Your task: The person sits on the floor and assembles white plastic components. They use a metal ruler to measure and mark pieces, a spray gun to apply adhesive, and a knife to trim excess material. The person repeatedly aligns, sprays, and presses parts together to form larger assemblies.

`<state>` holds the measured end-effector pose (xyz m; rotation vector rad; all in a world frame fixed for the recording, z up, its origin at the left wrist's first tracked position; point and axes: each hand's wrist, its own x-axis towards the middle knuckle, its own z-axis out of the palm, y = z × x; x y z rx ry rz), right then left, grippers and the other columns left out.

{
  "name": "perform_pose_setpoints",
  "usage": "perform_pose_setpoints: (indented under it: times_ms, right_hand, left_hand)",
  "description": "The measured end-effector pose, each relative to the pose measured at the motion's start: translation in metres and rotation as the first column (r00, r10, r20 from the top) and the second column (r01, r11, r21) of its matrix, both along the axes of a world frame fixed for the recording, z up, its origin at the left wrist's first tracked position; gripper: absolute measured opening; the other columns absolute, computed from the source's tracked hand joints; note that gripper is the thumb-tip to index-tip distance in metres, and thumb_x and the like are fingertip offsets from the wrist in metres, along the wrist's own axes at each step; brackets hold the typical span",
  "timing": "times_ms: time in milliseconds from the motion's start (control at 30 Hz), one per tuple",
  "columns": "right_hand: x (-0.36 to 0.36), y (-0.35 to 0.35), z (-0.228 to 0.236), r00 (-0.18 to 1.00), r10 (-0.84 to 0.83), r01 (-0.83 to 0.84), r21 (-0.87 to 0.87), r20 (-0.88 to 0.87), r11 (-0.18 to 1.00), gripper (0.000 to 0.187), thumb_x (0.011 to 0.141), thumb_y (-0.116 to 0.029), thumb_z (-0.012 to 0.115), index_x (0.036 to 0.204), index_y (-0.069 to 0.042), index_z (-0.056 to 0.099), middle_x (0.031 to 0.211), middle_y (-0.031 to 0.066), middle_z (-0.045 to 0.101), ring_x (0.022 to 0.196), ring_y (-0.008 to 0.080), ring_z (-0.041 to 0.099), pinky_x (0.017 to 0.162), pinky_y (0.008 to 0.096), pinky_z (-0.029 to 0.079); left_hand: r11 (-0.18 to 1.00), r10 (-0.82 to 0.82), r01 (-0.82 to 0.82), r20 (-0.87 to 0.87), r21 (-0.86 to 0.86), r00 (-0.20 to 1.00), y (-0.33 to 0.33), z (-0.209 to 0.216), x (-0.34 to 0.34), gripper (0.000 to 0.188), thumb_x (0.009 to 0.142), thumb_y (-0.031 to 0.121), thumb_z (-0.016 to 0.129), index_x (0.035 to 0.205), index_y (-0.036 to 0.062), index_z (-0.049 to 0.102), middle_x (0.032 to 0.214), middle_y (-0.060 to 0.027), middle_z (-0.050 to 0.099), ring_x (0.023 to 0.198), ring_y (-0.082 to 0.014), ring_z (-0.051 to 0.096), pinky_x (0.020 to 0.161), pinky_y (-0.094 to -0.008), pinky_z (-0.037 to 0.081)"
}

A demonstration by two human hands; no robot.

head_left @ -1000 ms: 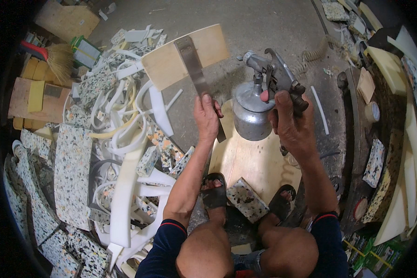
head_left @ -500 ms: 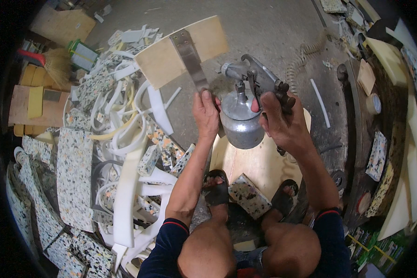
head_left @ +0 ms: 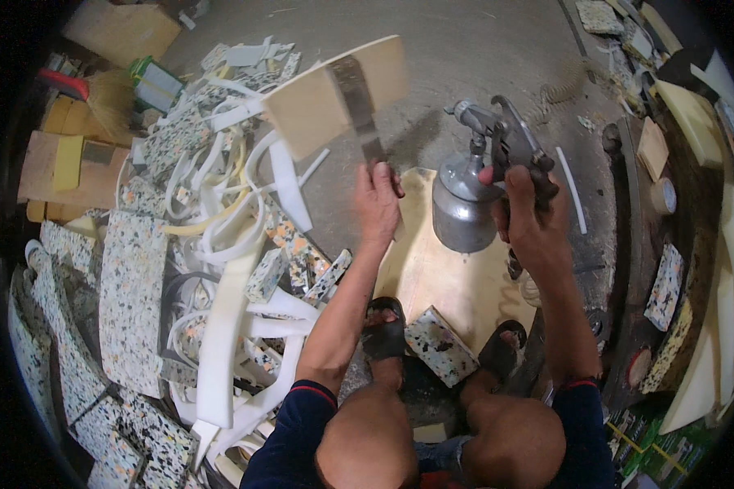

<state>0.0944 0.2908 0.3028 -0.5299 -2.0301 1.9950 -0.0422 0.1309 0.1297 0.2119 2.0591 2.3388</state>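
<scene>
My left hand is closed round the lower end of a dark metal strip. At its upper end the strip is joined to a curved, pale plywood panel, tilted up away from me. In my right hand is a spray gun with a round silver cup below and a dark handle, its nozzle pointing up and left toward the panel. Panel and nozzle are apart. A coiled air hose lies behind the gun, partly blurred. Below the cup, a pale board lies on the floor.
Foam offcuts and white strips are heaped at the left. A speckled foam block lies between my sandalled feet. At the right, dark timber carries a tape roll and foam pieces. A straw broom is at the far left.
The spray gun has moved right, away from the panel, with my right hand. My left hand and the panel have shifted slightly right, and the panel has turned a little.
</scene>
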Motion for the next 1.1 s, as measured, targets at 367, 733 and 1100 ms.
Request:
perform_pose_setpoints:
  times_ms: [367, 733, 1100]
  right_hand:
    - [0.008, -0.027, 0.021, 0.989, 0.121, -0.129, -0.099, -0.085, 0.987, 0.042, 0.105, -0.042, 0.056, 0.103, -0.002, 0.064, 0.082, 0.0003, 0.06, 0.062, 0.005, 0.047, 0.053, 0.0237, 0.037]
    - [0.018, -0.024, 0.018, 0.95, 0.307, -0.31, -0.052, -0.05, 0.949, 0.053, 0.11, -0.043, 0.04, 0.137, -0.001, 0.057, 0.094, 0.0064, 0.069, 0.057, 0.0049, 0.049, 0.047, 0.0219, 0.037]
    - [0.02, -0.028, 0.008, 0.937, 0.299, -0.283, -0.113, 0.182, 0.953, 0.048, 0.109, -0.045, 0.043, 0.121, -0.003, 0.064, 0.088, 0.0032, 0.066, 0.054, 0.0049, 0.047, 0.047, 0.0222, 0.037]
  left_hand:
    - [0.988, -0.027, -0.004, -0.2, -0.154, 0.979, 0.004, -0.025, 0.004, 0.026, 0.108, 0.026, 0.053, 0.091, 0.0059, 0.049, 0.079, -0.0014, 0.054, 0.072, -0.0101, 0.049, 0.064, -0.0281, 0.045]
    - [0.98, -0.019, -0.018, -0.183, -0.198, 0.983, -0.001, -0.028, 0.004, 0.026, 0.106, 0.027, 0.056, 0.092, 0.0057, 0.05, 0.08, -0.0007, 0.055, 0.073, -0.0104, 0.05, 0.066, -0.0288, 0.046]
    - [0.967, 0.016, -0.056, -0.163, -0.247, 0.987, 0.003, -0.031, -0.003, 0.027, 0.105, 0.028, 0.059, 0.092, 0.0054, 0.052, 0.081, -0.0001, 0.055, 0.075, -0.0107, 0.051, 0.068, -0.0294, 0.046]
